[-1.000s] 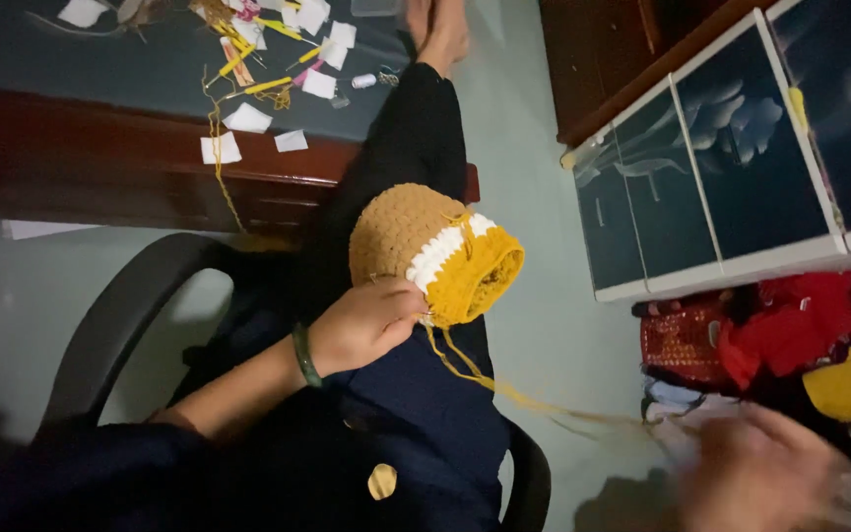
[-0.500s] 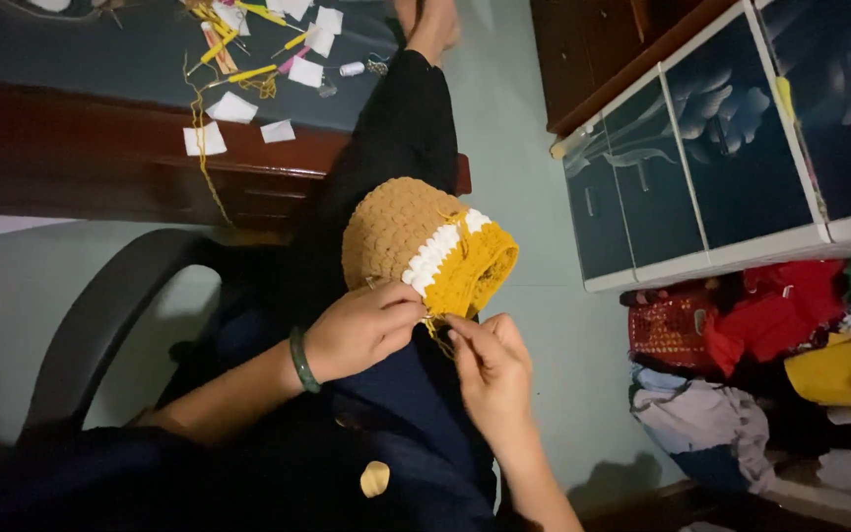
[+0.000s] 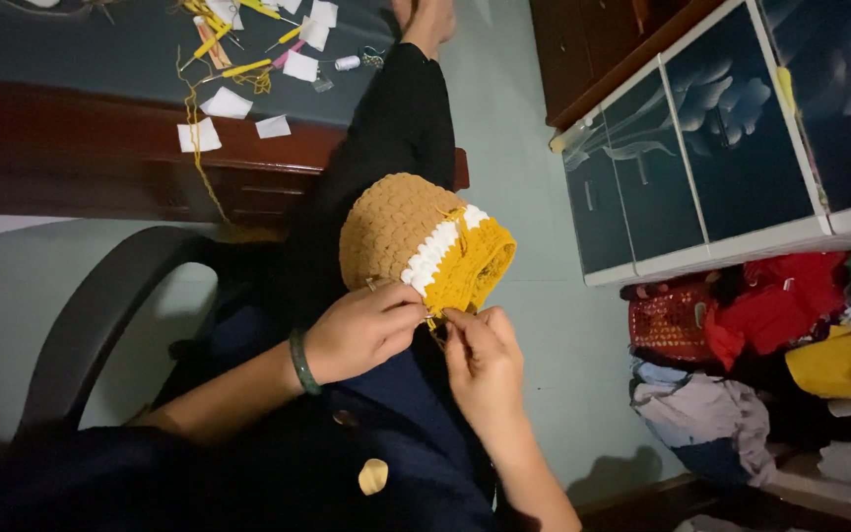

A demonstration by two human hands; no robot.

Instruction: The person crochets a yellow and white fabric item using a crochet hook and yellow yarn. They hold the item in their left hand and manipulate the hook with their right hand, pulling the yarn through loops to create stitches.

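A crocheted hat (image 3: pixel 401 232) in tan, with a white band and a yellow rim, rests on my lap over my dark trouser leg (image 3: pixel 386 128). My left hand (image 3: pixel 361 330), with a green bangle at the wrist, grips the hat's rim from below. My right hand (image 3: pixel 483 360) pinches the yellow edge right beside it, fingertips touching the left hand's. A thin hook or yarn end between the fingers is too small to make out.
A dark wooden desk (image 3: pixel 100 148) at the upper left carries paper scraps, yellow tools and yarn. A black chair arm (image 3: pixel 100 305) curves at my left. A blue-doored cabinet (image 3: pixel 701 148) stands at the right, with piled cloth and a red basket (image 3: pixel 741 335) below it.
One second ago my right hand was low at the right, away from the hat, with yarn trailing. It has come up to the yellow rim and now pinches it beside my left hand.
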